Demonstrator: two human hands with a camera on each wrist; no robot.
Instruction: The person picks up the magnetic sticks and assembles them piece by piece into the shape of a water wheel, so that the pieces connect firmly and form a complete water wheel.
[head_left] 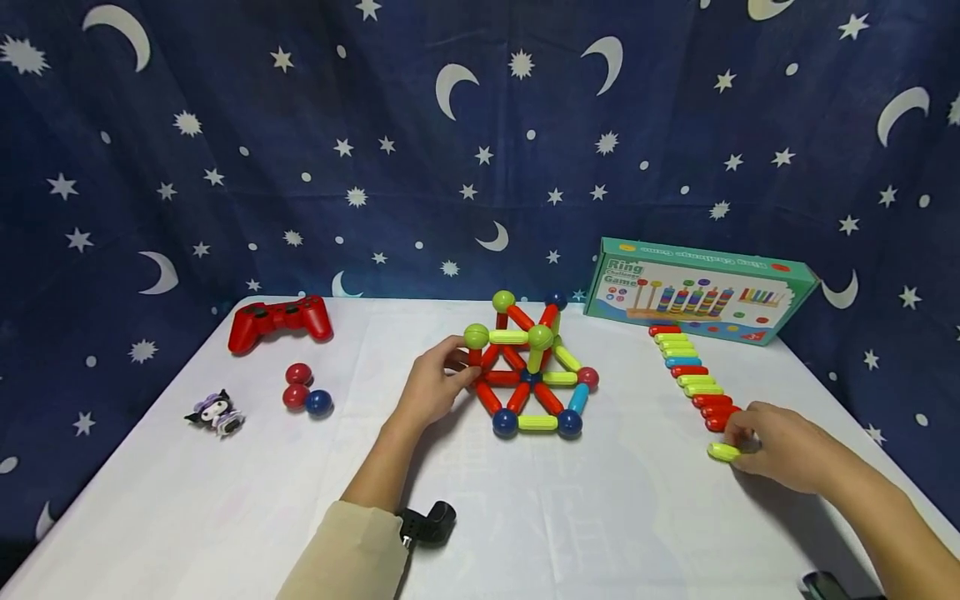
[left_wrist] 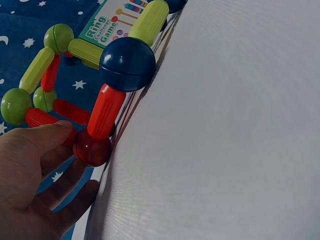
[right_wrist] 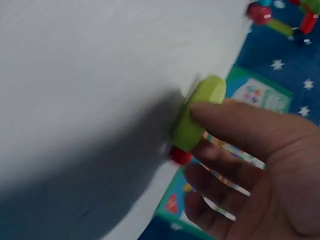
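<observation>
In the head view my left hand [head_left: 435,387] is at the left side of a structure of coloured rods and balls [head_left: 531,379]. Its thumb and fingers pinch an upright red rod [left_wrist: 67,134], which joins a dark red ball [left_wrist: 92,150] to a green ball [head_left: 476,336]. Further right, my right hand [head_left: 783,450] pinches a yellow-green rod [right_wrist: 197,117] between thumb and fingers, close over the table. That rod is beside the near end of a row of red, yellow-green and blue rods [head_left: 699,389].
A green Ring Challenge Game box [head_left: 697,287] stands behind the row. To the left lie a red game controller [head_left: 281,323], two red balls [head_left: 296,396] with a blue ball [head_left: 319,403], and a small figurine [head_left: 216,413]. A starry blue curtain [head_left: 390,167] hangs behind the white table [head_left: 247,508].
</observation>
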